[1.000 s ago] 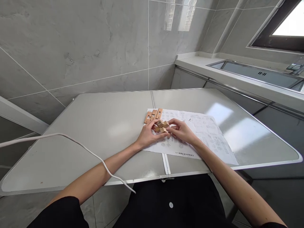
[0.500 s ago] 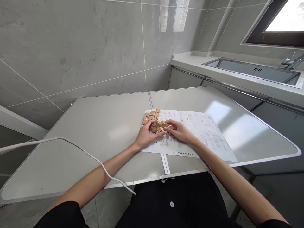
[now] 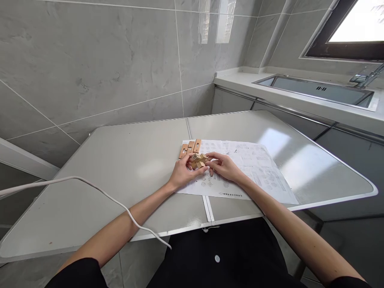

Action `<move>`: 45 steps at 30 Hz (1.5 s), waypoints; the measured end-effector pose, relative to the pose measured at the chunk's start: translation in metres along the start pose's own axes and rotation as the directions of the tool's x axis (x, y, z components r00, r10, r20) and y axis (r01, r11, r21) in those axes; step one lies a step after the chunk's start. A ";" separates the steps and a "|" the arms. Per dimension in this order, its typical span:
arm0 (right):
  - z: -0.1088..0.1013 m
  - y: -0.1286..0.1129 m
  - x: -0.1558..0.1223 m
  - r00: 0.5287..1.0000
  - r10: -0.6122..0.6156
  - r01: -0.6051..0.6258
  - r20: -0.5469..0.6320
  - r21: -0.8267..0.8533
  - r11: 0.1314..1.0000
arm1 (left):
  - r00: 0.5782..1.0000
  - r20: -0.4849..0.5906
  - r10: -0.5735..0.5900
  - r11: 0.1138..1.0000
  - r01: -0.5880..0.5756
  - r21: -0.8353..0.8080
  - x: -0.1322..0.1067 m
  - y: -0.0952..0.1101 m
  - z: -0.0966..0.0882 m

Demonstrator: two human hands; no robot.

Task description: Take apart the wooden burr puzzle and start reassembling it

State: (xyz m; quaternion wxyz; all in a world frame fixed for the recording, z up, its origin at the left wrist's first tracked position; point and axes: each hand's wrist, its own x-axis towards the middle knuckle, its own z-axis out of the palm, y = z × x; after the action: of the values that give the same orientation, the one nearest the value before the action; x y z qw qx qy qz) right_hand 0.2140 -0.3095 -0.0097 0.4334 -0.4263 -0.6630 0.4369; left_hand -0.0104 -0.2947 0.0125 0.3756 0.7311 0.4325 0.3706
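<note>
A small wooden interlocking puzzle (image 3: 199,160) of crossed light-brown blocks sits between my hands, just above a printed instruction sheet (image 3: 255,168). My left hand (image 3: 182,174) grips the puzzle from the left, its fingers curled around it. From the right, my right hand (image 3: 225,167) pinches the same puzzle with its fingertips. Three loose flat wooden pieces (image 3: 189,148) lie side by side on the sheet's far left corner, just beyond my left hand.
The grey folding table (image 3: 126,160) has a seam down its middle and stands against a tiled wall. A white cable (image 3: 99,192) crosses my left forearm. A counter with a steel sink (image 3: 315,90) and a tap (image 3: 364,76) runs along the right, under a window.
Both hands stay on the puzzle with only small finger shifts. My head has turned slightly, so the scene sits a little further left in view.
</note>
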 end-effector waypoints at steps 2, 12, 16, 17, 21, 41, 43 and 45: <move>0.000 0.000 0.000 1.000 -0.004 0.004 0.003 -0.008 1.000 | 1.000 0.008 0.003 1.000 -0.003 0.009 0.000 0.000 0.000; 0.002 0.001 0.002 0.999 -0.031 0.031 0.022 -0.027 0.999 | 0.996 0.069 0.054 0.996 -0.059 0.073 -0.001 -0.001 -0.001; 0.002 0.000 0.002 0.999 -0.026 0.027 0.027 -0.041 0.999 | 0.992 0.080 0.101 0.988 -0.109 0.112 0.000 -0.002 0.000; 0.002 -0.001 0.001 0.999 -0.023 0.025 0.028 -0.046 0.999 | 0.991 0.078 0.113 0.985 -0.122 0.124 0.000 -0.002 0.000; 0.001 -0.003 0.001 0.999 -0.019 0.021 0.028 -0.060 0.998 | 0.990 0.053 0.128 0.972 -0.136 0.192 -0.001 -0.003 0.001; -0.005 -0.007 0.004 0.985 0.112 -0.097 -0.131 0.113 0.989 | 0.991 0.036 0.127 0.937 -0.132 0.322 -0.001 -0.013 0.004; -0.005 -0.006 0.004 0.984 0.122 -0.107 -0.132 0.119 0.987 | 0.989 0.019 0.144 0.942 -0.143 0.304 -0.001 -0.013 0.003; -0.006 -0.006 0.004 0.983 0.135 -0.119 -0.127 0.125 0.985 | 0.987 0.001 0.161 0.946 -0.155 0.286 0.000 -0.012 0.003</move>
State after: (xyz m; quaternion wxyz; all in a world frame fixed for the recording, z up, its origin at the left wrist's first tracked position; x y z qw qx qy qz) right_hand 0.2175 -0.3057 -0.0022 0.4726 -0.4702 -0.5767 0.4722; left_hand -0.0122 -0.2919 0.0010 0.2306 0.8057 0.4256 0.3413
